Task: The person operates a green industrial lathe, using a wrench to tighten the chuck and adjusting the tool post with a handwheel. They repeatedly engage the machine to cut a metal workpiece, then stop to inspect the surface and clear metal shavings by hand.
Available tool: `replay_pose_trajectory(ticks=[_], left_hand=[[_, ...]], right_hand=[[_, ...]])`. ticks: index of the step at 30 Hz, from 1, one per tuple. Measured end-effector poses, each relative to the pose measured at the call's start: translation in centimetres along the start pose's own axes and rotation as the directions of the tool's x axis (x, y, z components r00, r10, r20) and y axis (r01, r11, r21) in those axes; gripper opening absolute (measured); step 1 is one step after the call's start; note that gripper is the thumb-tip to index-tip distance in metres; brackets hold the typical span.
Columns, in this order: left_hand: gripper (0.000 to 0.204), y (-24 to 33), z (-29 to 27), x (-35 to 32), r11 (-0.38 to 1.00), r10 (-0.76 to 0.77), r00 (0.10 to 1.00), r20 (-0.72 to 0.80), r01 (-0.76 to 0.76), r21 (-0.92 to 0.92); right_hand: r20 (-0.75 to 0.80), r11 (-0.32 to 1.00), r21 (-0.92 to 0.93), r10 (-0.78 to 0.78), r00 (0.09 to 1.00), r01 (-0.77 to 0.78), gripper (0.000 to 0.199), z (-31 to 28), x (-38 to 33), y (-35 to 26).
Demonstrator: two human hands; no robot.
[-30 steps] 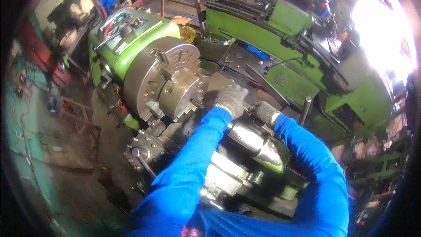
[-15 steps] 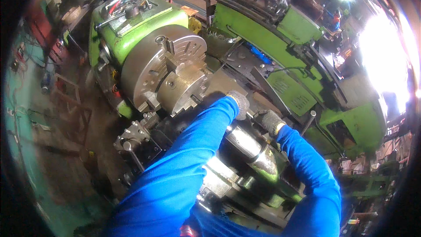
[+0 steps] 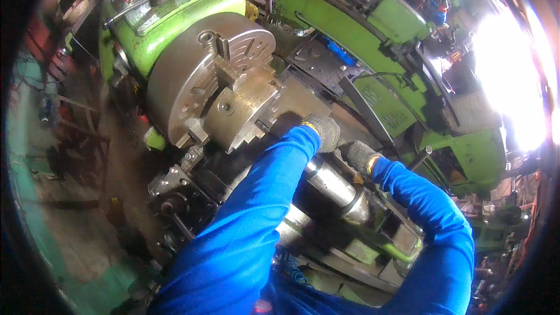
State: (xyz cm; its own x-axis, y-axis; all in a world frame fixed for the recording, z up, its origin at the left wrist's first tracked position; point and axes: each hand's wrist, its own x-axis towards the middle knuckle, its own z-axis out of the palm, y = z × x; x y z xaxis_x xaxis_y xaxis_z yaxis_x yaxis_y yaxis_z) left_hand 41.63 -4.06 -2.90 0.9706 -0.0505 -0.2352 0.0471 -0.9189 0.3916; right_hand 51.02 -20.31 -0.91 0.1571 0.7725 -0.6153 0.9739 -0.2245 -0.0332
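Observation:
Both my hands wear grey knit gloves and are close together just ahead of the shiny steel tailstock quill (image 3: 331,182) of a lathe. My left hand (image 3: 324,132) looks curled beside the quill's front end, and its fingers face away from view. At its right, my right hand (image 3: 358,156) is bent into a closed shape, its fingertips near the left glove. Whatever lies between them is hidden by the gloves. To the left of my hands, a smaller steel chuck (image 3: 242,111) sits between the jaws of a large round lathe chuck (image 3: 181,81).
The green headstock (image 3: 192,14) carries loose tools in its top tray. A tool post (image 3: 175,178) and a handle stand left of my left forearm. Beyond the bed is another green machine (image 3: 332,23). A metal lever (image 3: 421,157) sticks up right of my right hand.
My hands have come closer together, the right glove now almost meeting the left. The lathe appears slightly larger and shifted left as the view moved. The chucks keep about the same pose.

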Motion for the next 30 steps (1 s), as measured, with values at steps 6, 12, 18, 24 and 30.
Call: replay_pose_trajectory(ticks=[6,12,18,24,30], left_hand=[[0.035,-0.4,-0.2,-0.5,1.0,0.03,1.0,0.002,-0.03,0.009],[0.031,-0.6,0.2,-0.2,0.994,0.108,0.994,-0.009,-0.108,0.034],[0.03,-1.2,0.9,0.4,0.99,0.14,0.989,-0.044,-0.138,0.039],[0.029,-1.4,0.5,-0.2,0.994,0.108,0.988,-0.113,-0.108,0.011],[0.029,-1.4,0.6,-0.1,0.988,0.154,0.981,-0.114,-0.15,0.049]], right_hand=[[-0.004,0.925,0.367,0.108,0.994,-0.099,0.036,-1.7,-1.1,-0.9],[-0.19,0.973,0.071,-0.203,0.961,0.22,0.033,0.7,-0.5,1.5],[-0.089,0.96,0.271,-0.045,0.995,0.068,0.033,-0.4,-0.6,1.1],[-0.144,0.974,0.187,-0.099,0.985,0.125,0.039,-1.0,-0.1,0.9],[-0.111,0.959,0.251,-0.107,0.988,0.132,0.032,-2.2,-0.9,0.4]])
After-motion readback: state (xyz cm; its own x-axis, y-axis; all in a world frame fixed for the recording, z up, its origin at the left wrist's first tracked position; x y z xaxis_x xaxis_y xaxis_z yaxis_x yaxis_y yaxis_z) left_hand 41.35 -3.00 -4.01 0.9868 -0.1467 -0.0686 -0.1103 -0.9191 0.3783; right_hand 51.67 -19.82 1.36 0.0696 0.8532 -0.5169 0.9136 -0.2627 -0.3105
